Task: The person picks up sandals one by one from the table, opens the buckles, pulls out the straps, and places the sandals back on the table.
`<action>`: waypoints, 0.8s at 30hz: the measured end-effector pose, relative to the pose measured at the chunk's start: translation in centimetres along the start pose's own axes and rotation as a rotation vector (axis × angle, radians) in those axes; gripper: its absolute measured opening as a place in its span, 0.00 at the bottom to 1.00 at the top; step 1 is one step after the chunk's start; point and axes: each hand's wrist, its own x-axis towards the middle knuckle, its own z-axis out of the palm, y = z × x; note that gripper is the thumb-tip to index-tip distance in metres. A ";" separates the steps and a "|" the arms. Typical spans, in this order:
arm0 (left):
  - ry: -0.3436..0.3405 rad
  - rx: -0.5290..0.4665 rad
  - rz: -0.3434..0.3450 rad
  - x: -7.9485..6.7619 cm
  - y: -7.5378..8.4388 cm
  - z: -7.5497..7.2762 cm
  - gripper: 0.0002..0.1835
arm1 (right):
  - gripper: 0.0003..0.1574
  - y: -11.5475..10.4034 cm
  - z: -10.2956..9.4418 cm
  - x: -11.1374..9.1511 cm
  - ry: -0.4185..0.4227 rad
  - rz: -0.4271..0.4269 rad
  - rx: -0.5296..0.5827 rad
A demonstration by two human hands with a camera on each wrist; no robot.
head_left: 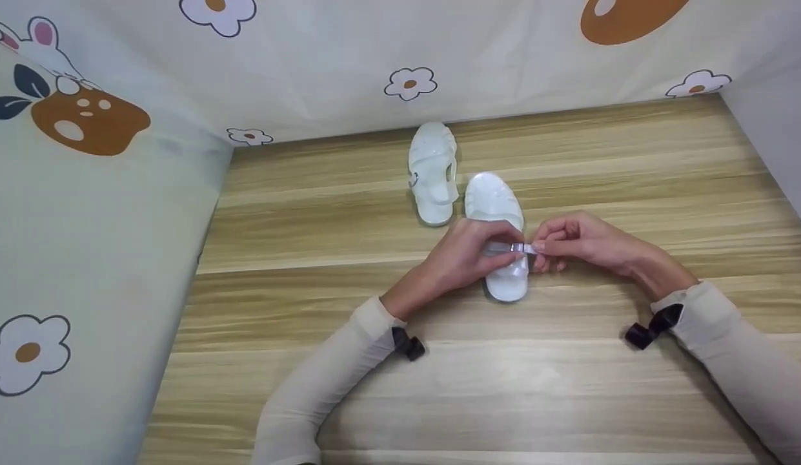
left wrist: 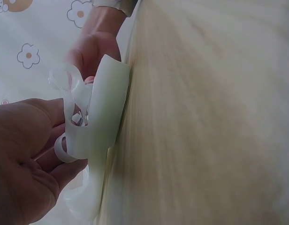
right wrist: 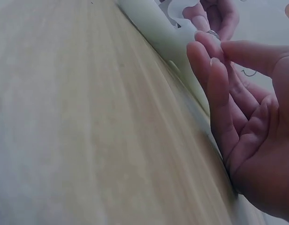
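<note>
A white sandal (head_left: 492, 196) lies on the wood-grain surface, toe pointing away from me. Across its heel part runs a pale strap (head_left: 499, 247) with a small shiny buckle (head_left: 517, 247). My left hand (head_left: 461, 255) comes from the left and holds the strap, thumb on the near side and fingers on the far side. From the right, my right hand (head_left: 584, 242) pinches the strap's end between thumb and forefinger just past the buckle. In the left wrist view, the sandal (left wrist: 107, 101) appears side-on, with the left fingers reaching in among its straps.
The matching white sandal (head_left: 432, 158) stands farther back to the left, near the back wall. A flower-printed cloth wall (head_left: 335, 58) borders the wood-grain surface (head_left: 323, 232) at the back, with another (head_left: 116, 245) on the left. Black straps sit on both wrists.
</note>
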 end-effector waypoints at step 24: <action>-0.026 -0.015 -0.028 0.1 0.2 -0.1 0.10 | 0.16 0.2 0.7 0.1 0.020 -0.055 -0.005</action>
